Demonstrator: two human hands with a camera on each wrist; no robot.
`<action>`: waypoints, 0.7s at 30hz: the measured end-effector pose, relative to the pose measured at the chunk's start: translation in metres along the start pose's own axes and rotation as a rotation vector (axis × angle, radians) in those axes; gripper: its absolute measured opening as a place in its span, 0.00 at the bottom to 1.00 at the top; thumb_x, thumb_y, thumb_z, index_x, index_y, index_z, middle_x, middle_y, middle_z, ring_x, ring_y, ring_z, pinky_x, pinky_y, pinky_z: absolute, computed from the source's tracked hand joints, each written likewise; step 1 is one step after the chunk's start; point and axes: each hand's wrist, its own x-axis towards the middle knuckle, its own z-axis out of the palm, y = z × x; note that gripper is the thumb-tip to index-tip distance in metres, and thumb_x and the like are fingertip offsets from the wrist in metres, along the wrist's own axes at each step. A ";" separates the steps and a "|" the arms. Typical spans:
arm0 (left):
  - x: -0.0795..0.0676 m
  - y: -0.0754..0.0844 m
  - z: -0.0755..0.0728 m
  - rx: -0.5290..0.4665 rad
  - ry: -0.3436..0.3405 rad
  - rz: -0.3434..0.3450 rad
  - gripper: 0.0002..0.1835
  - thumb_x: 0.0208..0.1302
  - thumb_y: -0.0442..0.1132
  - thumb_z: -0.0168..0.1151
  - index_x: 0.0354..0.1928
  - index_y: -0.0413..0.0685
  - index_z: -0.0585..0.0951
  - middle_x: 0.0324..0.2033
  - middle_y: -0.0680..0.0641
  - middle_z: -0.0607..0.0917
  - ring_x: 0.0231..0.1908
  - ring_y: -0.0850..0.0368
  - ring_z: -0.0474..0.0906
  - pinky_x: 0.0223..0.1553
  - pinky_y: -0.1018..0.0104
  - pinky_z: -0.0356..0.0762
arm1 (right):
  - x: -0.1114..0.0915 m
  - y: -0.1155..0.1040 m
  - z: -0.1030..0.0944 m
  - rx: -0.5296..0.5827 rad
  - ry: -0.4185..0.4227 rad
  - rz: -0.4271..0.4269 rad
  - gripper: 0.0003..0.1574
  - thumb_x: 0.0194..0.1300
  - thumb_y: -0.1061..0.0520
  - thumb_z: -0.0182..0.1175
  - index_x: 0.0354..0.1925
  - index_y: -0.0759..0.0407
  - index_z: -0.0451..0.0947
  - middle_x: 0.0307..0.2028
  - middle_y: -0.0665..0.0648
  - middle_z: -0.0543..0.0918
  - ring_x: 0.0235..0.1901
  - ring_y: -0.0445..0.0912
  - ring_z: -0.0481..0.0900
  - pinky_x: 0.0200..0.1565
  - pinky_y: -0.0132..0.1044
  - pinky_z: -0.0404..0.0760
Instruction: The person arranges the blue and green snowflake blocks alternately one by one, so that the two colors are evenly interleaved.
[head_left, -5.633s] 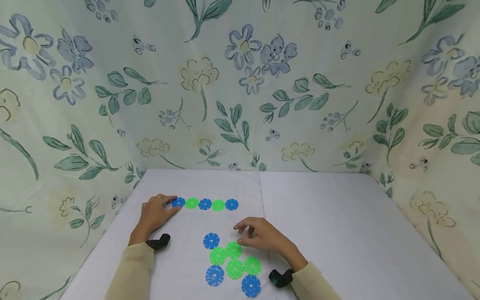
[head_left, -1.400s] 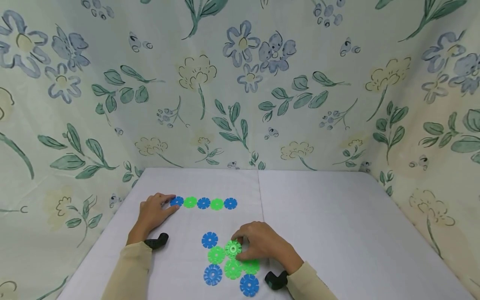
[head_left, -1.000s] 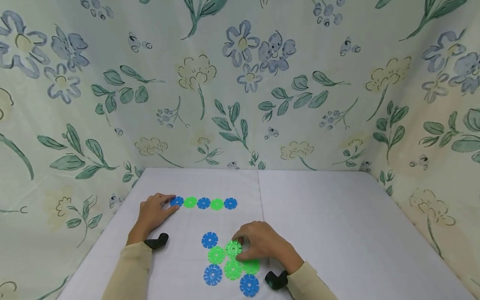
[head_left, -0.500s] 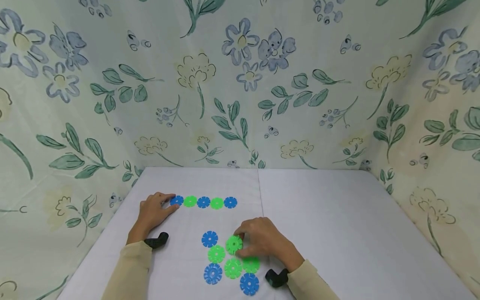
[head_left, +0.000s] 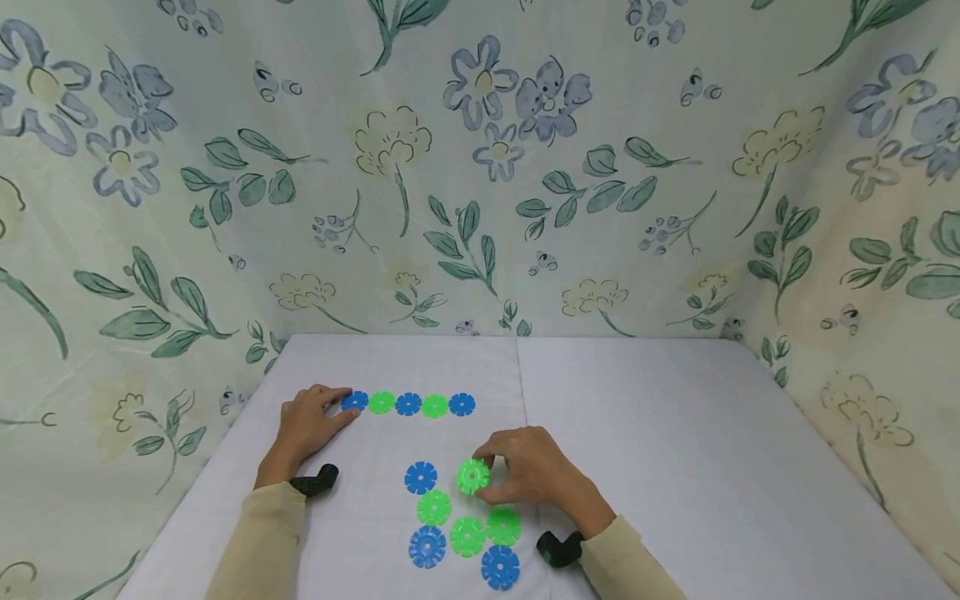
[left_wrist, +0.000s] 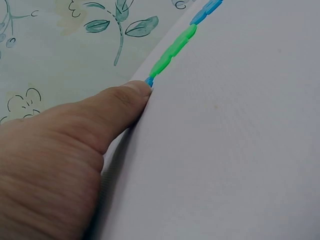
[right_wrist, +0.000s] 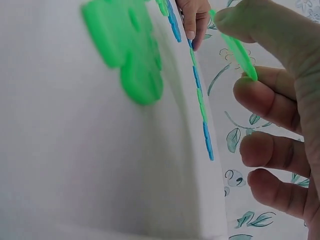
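Observation:
My right hand point(head_left: 536, 468) pinches a green notched plastic building disc point(head_left: 472, 477) by its edges, thumb below and forefinger above. In the right wrist view the green disc point(right_wrist: 239, 52) is edge-on, raised between thumb and forefinger, while the other fingers hold nothing. At the far left my left hand point(head_left: 306, 423) has thumb and forefinger on either side of a blue disc point(head_left: 356, 402), the left end of a row. That row alternates blue and green, ending in a blue disc point(head_left: 462, 404) at the right. The left wrist view shows the thumb point(left_wrist: 125, 102) against the end disc, which it mostly hides.
Nearer me lie loose discs: a blue one point(head_left: 421, 477), a green one point(head_left: 434, 507), two adjoining green ones point(head_left: 468, 536), and two more blue ones point(head_left: 427, 547). They lie on a white-covered table point(head_left: 675, 467). A flowered curtain point(head_left: 480, 208) stands behind it.
My right hand came down to the green disc, pinched it and has lifted it from the loose group, slightly up and right. My left hand stays at the row's left end.

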 end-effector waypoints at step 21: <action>-0.001 0.000 0.002 0.000 0.024 0.008 0.32 0.63 0.65 0.64 0.64 0.58 0.80 0.56 0.42 0.82 0.58 0.41 0.74 0.54 0.40 0.63 | 0.017 0.016 -0.025 0.015 0.323 -0.155 0.26 0.45 0.40 0.79 0.43 0.45 0.87 0.29 0.40 0.84 0.19 0.27 0.66 0.24 0.18 0.64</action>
